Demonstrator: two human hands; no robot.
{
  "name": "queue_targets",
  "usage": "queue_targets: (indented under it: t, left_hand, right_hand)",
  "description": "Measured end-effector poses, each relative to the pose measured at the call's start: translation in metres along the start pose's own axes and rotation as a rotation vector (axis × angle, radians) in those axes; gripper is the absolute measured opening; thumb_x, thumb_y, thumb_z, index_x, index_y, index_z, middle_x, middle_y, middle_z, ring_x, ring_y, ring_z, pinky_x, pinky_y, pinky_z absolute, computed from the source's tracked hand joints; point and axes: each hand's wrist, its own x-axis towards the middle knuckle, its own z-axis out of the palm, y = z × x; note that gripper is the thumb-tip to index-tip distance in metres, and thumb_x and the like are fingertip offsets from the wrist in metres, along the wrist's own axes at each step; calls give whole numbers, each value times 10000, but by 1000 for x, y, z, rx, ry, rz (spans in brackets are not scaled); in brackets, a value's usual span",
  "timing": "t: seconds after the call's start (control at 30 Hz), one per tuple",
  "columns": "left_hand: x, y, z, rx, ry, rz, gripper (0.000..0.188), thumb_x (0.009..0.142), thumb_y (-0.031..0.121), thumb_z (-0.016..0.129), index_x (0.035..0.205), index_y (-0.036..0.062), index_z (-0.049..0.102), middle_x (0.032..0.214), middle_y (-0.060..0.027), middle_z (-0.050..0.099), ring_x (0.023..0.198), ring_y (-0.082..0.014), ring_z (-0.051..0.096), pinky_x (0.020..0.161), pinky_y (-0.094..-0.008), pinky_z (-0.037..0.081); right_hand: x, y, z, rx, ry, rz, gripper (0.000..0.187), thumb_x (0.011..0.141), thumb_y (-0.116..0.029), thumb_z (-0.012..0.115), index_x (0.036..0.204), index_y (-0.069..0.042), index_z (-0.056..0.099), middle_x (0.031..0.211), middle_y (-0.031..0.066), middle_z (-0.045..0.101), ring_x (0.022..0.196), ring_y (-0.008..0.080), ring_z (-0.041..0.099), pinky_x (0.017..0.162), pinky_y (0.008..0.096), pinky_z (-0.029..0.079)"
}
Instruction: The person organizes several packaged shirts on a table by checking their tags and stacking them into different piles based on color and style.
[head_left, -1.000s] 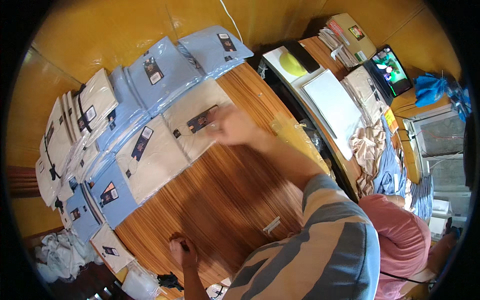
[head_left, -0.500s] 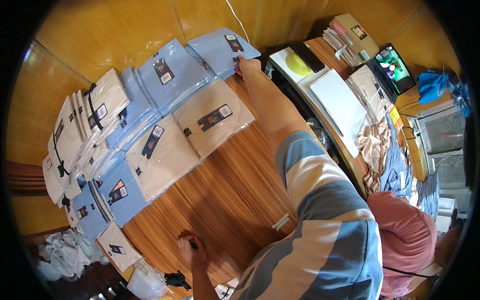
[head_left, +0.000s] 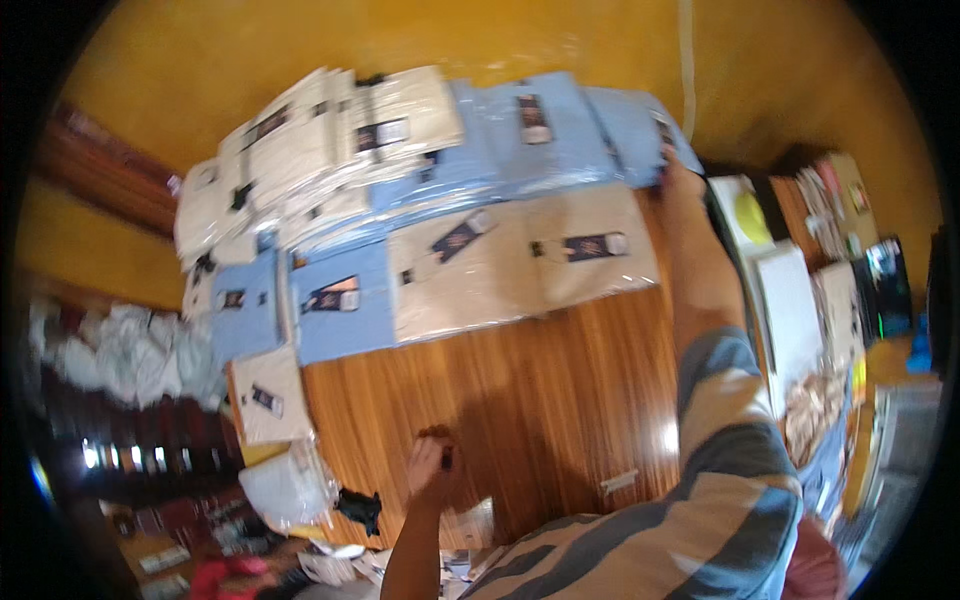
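Note:
At the far right end of the row, my right hand (head_left: 680, 175) is closed at the edge of a bagged light-blue shirt (head_left: 625, 125), by its dark tag; blur softens the fingers. My left hand (head_left: 432, 470) rests low over the wooden table (head_left: 560, 390), curled closed around a small dark thing I cannot make out. Another bagged blue shirt (head_left: 560, 125) lies left of the one at my right hand. In front are bagged beige shirts (head_left: 590, 215) with dark tags. A bagged blue shirt (head_left: 345, 310) lies further left.
Cream bagged shirts (head_left: 290, 150) are piled at the back left. A black cloth-like thing (head_left: 358, 510) and clear plastic bags (head_left: 285, 490) sit by the near left corner. White sheets (head_left: 788, 310) lie on the right-hand desk. A person's pink sleeve (head_left: 815, 565) shows at lower right.
The whole view has swung left, so the table and shirts sit further right and more level. My right hand stays at the same blue shirt; my left hand stays closed over the table.

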Motion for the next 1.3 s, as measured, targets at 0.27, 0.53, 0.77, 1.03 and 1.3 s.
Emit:
queue_targets:
  t: [0.27, 0.53, 0.77, 1.03, 1.3]
  left_hand:
    - [-6, -10, 7, -48, 28, 4, 149, 863, 109, 756, 973, 73, 661, 958, -115, 665, 969, -358, 650, 839, -470, 555]
    - [-4, -16, 9, -90, 2, 1, 153, 903, 141, 762, 1008, 79, 669, 981, -104, 668, 992, -322, 658, 850, -434, 551]
    - [-21, 19, -12, -1237, -121, -81, 626, 994, 302, 748, 1524, 101, 483, 1412, -120, 609, 1247, -291, 612, 1009, -456, 550]
    - [-53, 4, -11, -1151, -512, -725, 704, 973, 344, 786, 1492, -23, 482, 1397, -219, 615, 1160, -298, 693, 827, -428, 659]
    - [-100, -13, -11, -521, -1024, -277, 398, 984, 325, 776, 985, -73, 749, 886, -127, 749, 770, -198, 718, 674, -352, 601]
  right_hand:
    - [10, -38, 15, -154, -88, -164, 132, 902, -151, 809, 904, -87, 694, 792, 23, 638, 626, 154, 606, 582, 290, 543]
    - [-293, -204, -66, -1115, -664, -623, 103, 908, -106, 719, 855, -18, 715, 772, -17, 641, 721, 87, 519, 659, 303, 417]
    - [-434, -184, -44, -1673, -1820, -436, 215, 888, -220, 828, 988, -43, 759, 780, 114, 680, 732, 331, 679, 665, 370, 522]
    - [-482, -83, -156, -1355, -953, -152, 483, 958, -323, 779, 1325, -33, 658, 1132, 167, 753, 1034, 381, 739, 893, 444, 589]
    - [-563, 8, -286, -1550, -793, -62, 783, 856, -338, 863, 1449, 39, 517, 1335, 302, 628, 1211, 448, 636, 1006, 481, 526]
